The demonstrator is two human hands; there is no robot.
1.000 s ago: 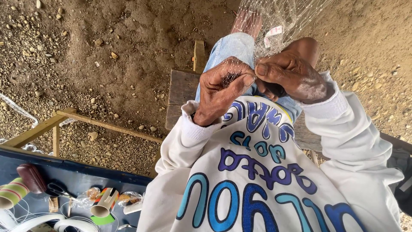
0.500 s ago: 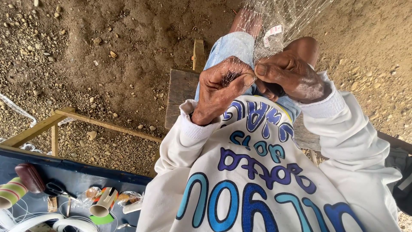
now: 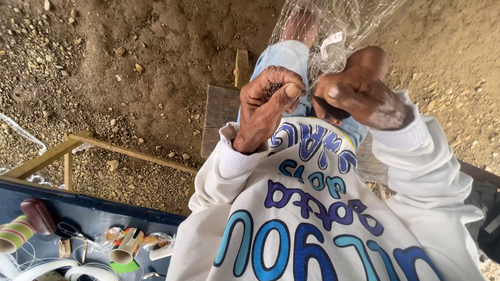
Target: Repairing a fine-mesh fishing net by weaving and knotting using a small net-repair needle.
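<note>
Where net (image 3: 333, 26) drapes over the knees, left hand (image 3: 268, 104) pinches mesh w/ fingers closed; right hand (image 3: 359, 96) fisted on net & a dark tool, hands nearly touching. Bench (image 3: 221, 112) beneath; blue tray (image 3: 104, 218) w/ spools lower left.

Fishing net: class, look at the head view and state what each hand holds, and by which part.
Both hands pinch the fine mesh fishing net at its near edge: the left hand between thumb and fingers, the right hand closed on the netting beside it.
</note>
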